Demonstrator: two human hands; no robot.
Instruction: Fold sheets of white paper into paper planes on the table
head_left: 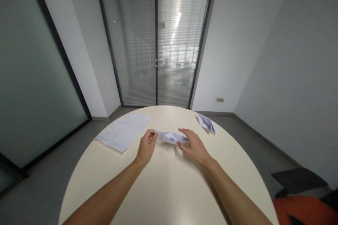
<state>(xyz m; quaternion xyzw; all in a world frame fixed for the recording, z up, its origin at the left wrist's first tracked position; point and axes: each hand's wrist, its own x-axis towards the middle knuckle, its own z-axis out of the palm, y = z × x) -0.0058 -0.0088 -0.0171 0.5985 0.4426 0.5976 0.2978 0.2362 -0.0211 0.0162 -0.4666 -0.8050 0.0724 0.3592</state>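
A folded white paper piece (170,136), long and narrow with pointed ends, is held just above the round cream table (169,190). My left hand (146,146) pinches its left end with fingers curled. My right hand (192,145) pinches its right end between thumb and fingers. Both forearms reach in from the bottom of the view.
A creased white sheet (123,132) lies flat at the table's far left. A second folded paper shape (206,122) lies at the far right edge. Glass doors with blinds (156,45) stand behind the table. An orange and black chair (303,197) is at bottom right.
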